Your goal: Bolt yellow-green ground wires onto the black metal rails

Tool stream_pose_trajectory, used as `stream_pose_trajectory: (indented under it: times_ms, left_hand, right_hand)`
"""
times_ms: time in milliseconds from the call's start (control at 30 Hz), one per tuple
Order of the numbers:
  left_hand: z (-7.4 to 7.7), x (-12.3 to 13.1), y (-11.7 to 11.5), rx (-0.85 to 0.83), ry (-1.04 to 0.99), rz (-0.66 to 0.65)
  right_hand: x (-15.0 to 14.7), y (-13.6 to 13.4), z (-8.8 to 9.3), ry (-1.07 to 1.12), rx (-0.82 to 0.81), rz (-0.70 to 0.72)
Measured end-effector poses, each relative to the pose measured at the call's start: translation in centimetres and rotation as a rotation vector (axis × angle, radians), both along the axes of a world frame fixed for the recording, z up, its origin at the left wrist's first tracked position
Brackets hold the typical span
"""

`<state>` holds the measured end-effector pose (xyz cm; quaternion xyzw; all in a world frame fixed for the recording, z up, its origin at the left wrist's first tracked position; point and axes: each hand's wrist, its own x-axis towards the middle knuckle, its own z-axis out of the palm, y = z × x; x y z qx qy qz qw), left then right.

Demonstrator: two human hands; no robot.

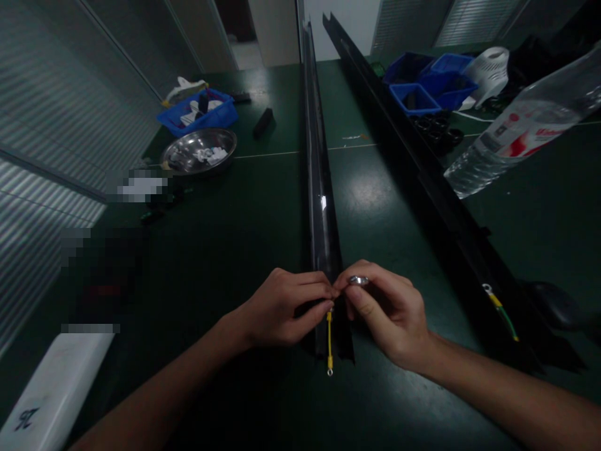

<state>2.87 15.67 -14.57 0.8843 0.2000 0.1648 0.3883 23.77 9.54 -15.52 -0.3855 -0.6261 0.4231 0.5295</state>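
A long black channel (323, 247) lies lengthwise on the dark green table, its near end under my hands. My left hand (286, 307) is closed in a pinch at the upper end of a short yellow wire (329, 341), which has a ring terminal at its lower end. What its fingertips hold is hidden. My right hand (392, 313) is closed too, thumb against forefinger, with a small shiny round metal piece (358, 280) between them. Both sets of fingertips meet over the channel.
Another black channel (425, 169) lies to the right, with a yellow-green wire (504, 318) at its near end. Beyond it are a plastic bottle (516, 134) and blue bins (416, 99). A metal bowl (228, 144) and blue basket (225, 116) stand at left.
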Motion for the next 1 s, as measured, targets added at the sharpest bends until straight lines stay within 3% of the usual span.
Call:
stream_pose_trajectory:
  times_ms: [300, 1000]
  left_hand:
    - [0.27, 0.15, -0.14, -0.012, -0.002, 0.013]
    - [0.34, 0.13, 0.05, -0.017, -0.018, 0.004]
  right_hand:
    - [-0.06, 0.06, 0.14, -0.002, 0.065, 0.04]
    - [0.3, -0.2, -0.36, -0.005, 0.027, 0.107]
